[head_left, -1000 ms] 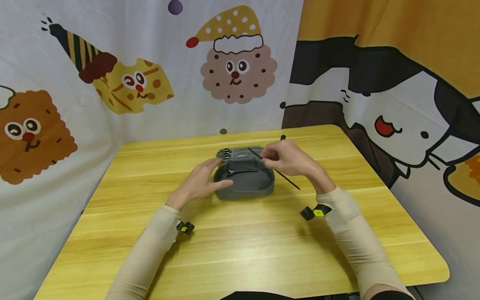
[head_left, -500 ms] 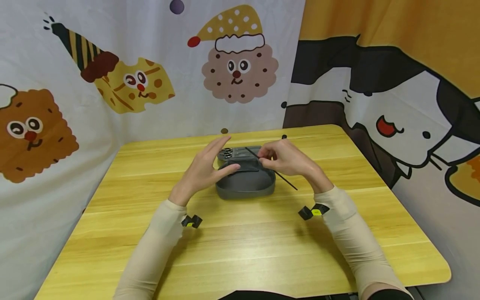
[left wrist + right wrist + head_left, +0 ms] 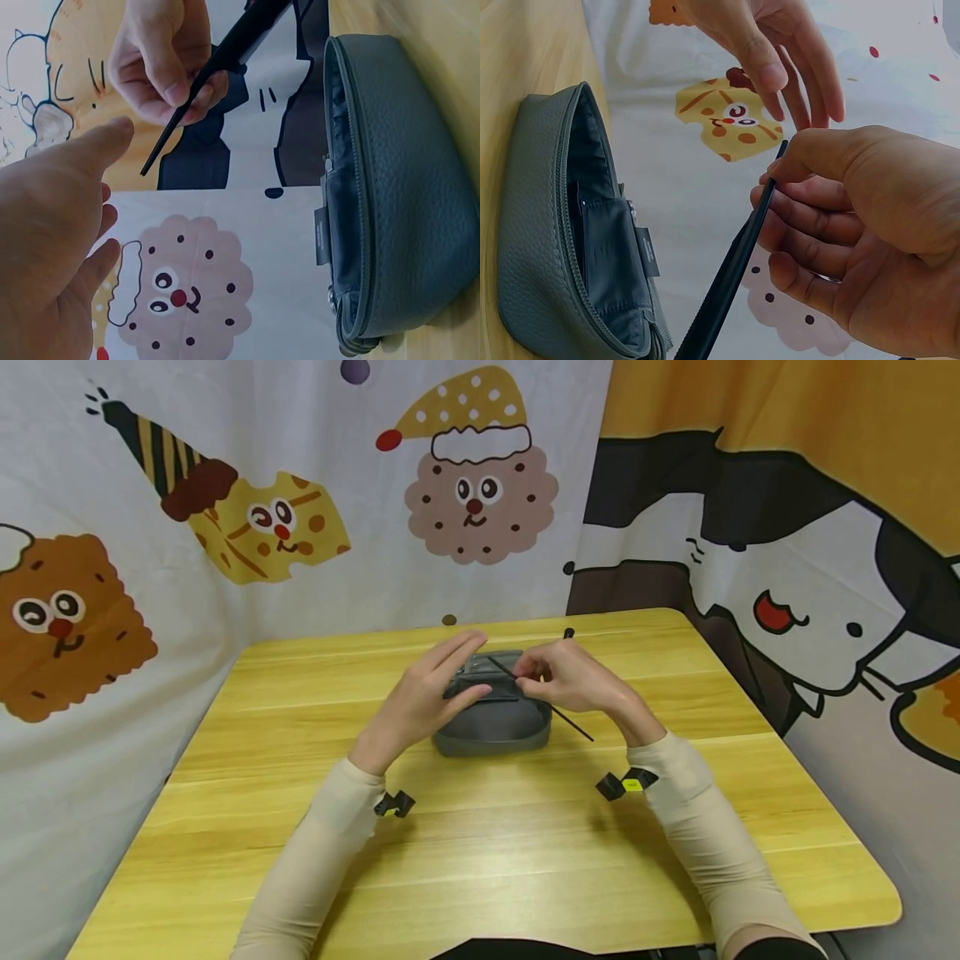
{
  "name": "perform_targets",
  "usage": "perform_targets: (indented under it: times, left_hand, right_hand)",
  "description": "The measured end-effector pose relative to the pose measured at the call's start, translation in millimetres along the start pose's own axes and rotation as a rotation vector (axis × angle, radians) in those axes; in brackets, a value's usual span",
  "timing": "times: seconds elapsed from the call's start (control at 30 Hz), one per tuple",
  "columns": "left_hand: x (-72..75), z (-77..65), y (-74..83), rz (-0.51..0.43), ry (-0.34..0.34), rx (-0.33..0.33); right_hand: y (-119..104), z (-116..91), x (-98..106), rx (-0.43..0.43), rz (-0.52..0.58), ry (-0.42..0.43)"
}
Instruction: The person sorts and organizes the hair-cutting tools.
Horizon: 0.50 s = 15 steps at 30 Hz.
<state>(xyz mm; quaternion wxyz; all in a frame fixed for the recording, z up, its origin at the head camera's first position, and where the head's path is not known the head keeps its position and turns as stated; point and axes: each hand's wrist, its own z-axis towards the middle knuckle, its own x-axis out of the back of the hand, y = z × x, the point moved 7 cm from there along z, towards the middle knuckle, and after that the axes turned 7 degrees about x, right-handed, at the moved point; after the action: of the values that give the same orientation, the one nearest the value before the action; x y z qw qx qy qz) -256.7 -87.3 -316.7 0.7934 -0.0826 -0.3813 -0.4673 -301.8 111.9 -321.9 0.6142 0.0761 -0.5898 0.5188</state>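
Note:
My right hand (image 3: pixel 573 677) pinches a slim black tapered tool (image 3: pixel 731 262) between thumb and fingers, above the right side of an open grey zip case (image 3: pixel 495 735). In the right wrist view the tool widens away from the pinch and has a ridged edge; I cannot tell its kind. My left hand (image 3: pixel 420 702) hovers over the case's left side with fingers extended and thumb apart, holding nothing. It hides the left part of the raised lid. A dark pocket lining (image 3: pixel 615 255) and a small tag (image 3: pixel 647 251) show at the case.
The case stands on a light wooden table (image 3: pixel 480 843), toward the far side. A small black thing (image 3: pixel 568 633) shows beyond my right hand. A curtain with cartoon prints (image 3: pixel 300 602) hangs right behind the table.
My left hand has moved off the case's left rim, up and to the right, toward the tool's upper end. My right hand keeps its pinch and has shifted slightly left.

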Motion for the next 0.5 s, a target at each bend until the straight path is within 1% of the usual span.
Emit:
perform_targets:
  times: [0.13,0.23,0.37,0.5]
  left_hand:
    - [-5.3,0.3,5.7,0.042,0.001,-0.052]
    - [-10.3,-0.4,9.8,0.095,-0.006,-0.085]
    - [-15.6,-2.0,13.6,0.158,-0.012,-0.118]
    - [-18.5,-3.2,16.0,0.212,-0.001,-0.147]
  right_hand:
    - [-2.8,0.3,-1.9,0.021,-0.003,-0.007]
    - [-4.6,0.0,-3.5,0.030,0.000,-0.010]
    - [-6.1,0.1,-6.8,0.038,0.010,-0.020]
    - [-7.9,1.2,-9.3,0.050,0.015,-0.031]
